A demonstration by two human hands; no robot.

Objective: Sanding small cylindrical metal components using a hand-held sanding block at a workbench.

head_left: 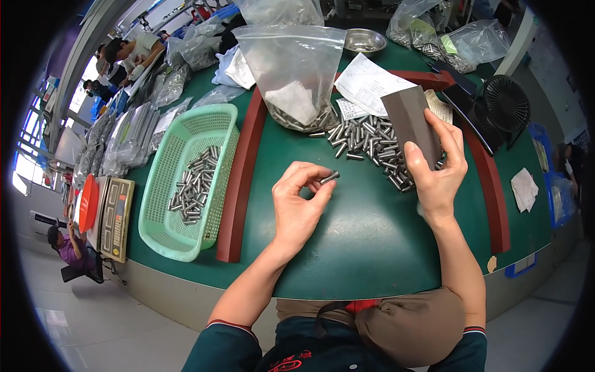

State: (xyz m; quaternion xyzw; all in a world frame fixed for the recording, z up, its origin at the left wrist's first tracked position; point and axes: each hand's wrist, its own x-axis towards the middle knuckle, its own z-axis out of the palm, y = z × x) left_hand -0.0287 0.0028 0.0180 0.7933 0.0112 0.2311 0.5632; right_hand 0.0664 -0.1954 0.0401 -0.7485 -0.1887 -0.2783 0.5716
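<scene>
steel pin [329,178] pinched in left hand [297,208] fingertips at frame centre; right hand [436,170] grips grey card [410,124] upright, centre right, over pin pile [372,146]; green basket [189,180] left.

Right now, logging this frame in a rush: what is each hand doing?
Left hand: closed, fingers pinching one small metal pin.
Right hand: closed on a grey-brown card, held upright beside the pile of pins.

Single head-worn fisheye, looking steeply down, close over green table [372,235].
</scene>
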